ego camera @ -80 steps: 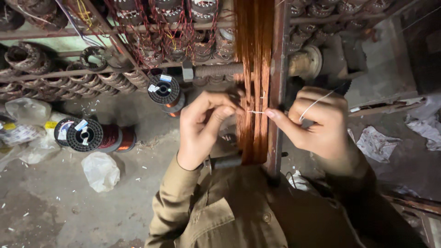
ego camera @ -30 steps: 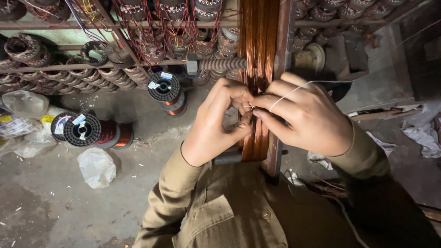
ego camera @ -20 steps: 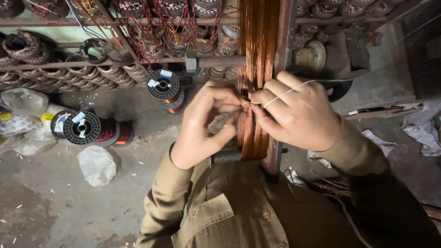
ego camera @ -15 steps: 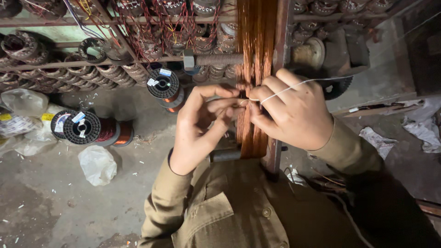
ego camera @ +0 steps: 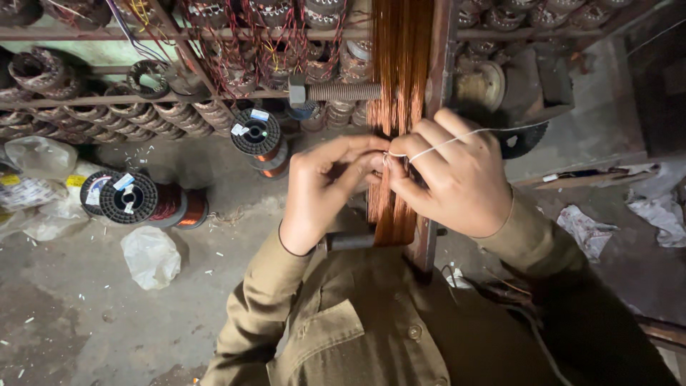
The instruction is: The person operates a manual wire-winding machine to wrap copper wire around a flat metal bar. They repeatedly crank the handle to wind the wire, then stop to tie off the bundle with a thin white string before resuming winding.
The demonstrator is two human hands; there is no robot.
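Observation:
A thick band of copper wire [ego camera: 400, 78] runs up and down on a winding frame [ego camera: 437, 78] in front of me. A thin white string [ego camera: 457, 137] crosses the band and trails off to the right over my knuckles. My left hand [ego camera: 325, 189] pinches the string's end at the band's left edge, fingers curled. Close beside it, my right hand [ego camera: 454, 179] grips the same string against the copper band. The two hands almost touch at the band.
Two spools of copper wire [ego camera: 143, 201] [ego camera: 259, 139] lie on the concrete floor at left, beside plastic bags [ego camera: 150, 256]. Racks of wound coils [ego camera: 107, 107] fill the back. A threaded bolt [ego camera: 336, 91] juts from the frame. Crumpled paper [ego camera: 654, 207] lies at right.
My hands were apart with the string stretched between them; they have closed in on the copper band and now work the string together at one spot.

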